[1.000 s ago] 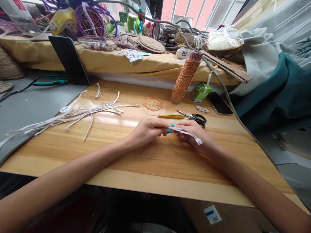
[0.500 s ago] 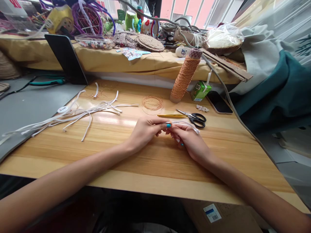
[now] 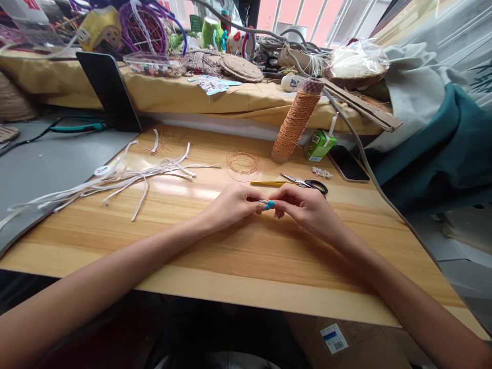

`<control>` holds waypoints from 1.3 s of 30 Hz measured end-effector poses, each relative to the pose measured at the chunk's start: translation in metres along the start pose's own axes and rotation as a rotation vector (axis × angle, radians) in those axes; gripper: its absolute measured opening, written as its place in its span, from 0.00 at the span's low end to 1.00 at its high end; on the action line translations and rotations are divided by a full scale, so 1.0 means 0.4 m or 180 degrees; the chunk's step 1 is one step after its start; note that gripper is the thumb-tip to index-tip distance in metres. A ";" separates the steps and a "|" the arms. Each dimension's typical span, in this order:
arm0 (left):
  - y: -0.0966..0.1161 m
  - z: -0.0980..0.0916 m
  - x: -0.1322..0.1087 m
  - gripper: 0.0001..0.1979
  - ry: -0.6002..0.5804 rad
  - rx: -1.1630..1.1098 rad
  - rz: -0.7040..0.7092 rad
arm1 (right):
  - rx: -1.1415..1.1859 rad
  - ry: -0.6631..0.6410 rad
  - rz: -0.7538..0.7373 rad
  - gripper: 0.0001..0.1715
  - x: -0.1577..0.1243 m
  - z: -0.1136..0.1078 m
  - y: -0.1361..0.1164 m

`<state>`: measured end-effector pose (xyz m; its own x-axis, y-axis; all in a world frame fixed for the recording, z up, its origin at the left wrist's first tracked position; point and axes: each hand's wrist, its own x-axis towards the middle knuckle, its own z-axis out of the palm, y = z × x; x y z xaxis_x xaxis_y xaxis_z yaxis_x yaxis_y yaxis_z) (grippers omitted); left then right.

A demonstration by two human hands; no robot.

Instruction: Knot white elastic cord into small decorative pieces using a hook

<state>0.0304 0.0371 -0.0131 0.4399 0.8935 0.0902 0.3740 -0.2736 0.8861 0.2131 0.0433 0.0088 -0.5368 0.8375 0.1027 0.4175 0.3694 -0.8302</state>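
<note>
The left hand [image 3: 232, 206] and right hand [image 3: 308, 207] met at the fingertips, pinched together on a slender white cord piece [image 3: 264, 201], mostly hidden, above the light wood-grain surface [image 3: 238, 261]. Black-handled metal scissors [image 3: 305, 183] lay just beyond the right hand.

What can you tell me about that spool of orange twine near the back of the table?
The spool of orange twine is tall and narrows upward. Close, rough-looking turns cover most of it; a patterned, purplish-and-pale core shows at the top. It stands wider end down on the wooden tabletop, just left of a green carton, slanting rightward in the picture. Nobody is holding it. Whether it touches the yellow-draped ledge behind is unclear.
</note>
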 end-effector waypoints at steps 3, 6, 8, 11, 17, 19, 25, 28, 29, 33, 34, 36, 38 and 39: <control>0.002 0.002 0.001 0.12 0.0049 -0.0207 -0.0360 | -0.0092 0.0220 -0.0047 0.10 -0.012 0.018 -0.011; 0.006 0.003 0.001 0.12 0.0120 -0.0334 -0.0497 | 0.0134 0.0290 0.0181 0.11 -0.014 0.024 -0.012; 0.007 0.002 0.001 0.11 0.0167 -0.0291 -0.0391 | 0.0390 0.0256 0.0308 0.12 -0.013 0.024 -0.013; 0.007 0.000 -0.001 0.09 0.0265 -0.0076 -0.0071 | 0.0711 0.0170 0.0512 0.13 -0.010 0.025 -0.017; 0.006 0.005 -0.003 0.09 0.0268 0.0435 0.0127 | 0.0432 0.0166 0.0507 0.14 -0.014 0.031 -0.012; 0.003 0.007 -0.001 0.09 0.0214 0.0475 0.0100 | 0.0171 0.0260 0.0397 0.14 -0.017 0.032 -0.011; -0.004 -0.005 0.007 0.11 0.0043 -0.0015 -0.0084 | -0.0063 0.0625 0.0228 0.12 -0.019 0.027 -0.019; -0.001 -0.016 0.011 0.11 -0.0058 -0.0405 -0.0270 | 0.0864 0.0646 0.0586 0.13 -0.010 0.023 -0.014; 0.000 -0.019 0.012 0.11 -0.0083 -0.0507 -0.0349 | 0.1160 0.0620 0.0694 0.12 -0.007 0.022 -0.012; -0.005 -0.019 0.011 0.11 -0.0123 -0.0226 -0.0143 | 0.1843 0.0596 0.0982 0.11 0.005 0.019 -0.005; -0.008 -0.015 0.009 0.10 -0.0026 0.0101 0.0102 | 0.1927 0.0620 0.1047 0.11 0.007 0.018 -0.004; -0.013 -0.006 0.001 0.09 0.0319 0.0972 0.0674 | 0.2037 0.0678 0.1175 0.11 0.008 0.019 -0.004; -0.016 0.004 -0.008 0.10 0.0685 0.1790 0.1170 | 0.2089 0.0685 0.1257 0.10 0.007 0.022 -0.003; -0.017 0.008 -0.012 0.10 0.0797 0.2076 0.1358 | 0.2095 0.0668 0.1272 0.10 0.007 0.024 -0.003</control>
<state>0.0283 0.0337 -0.0209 0.4853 0.6976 0.5270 0.6494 -0.6913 0.3170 0.2042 0.0414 0.0047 -0.2614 0.9388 -0.2243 -0.0046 -0.2336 -0.9723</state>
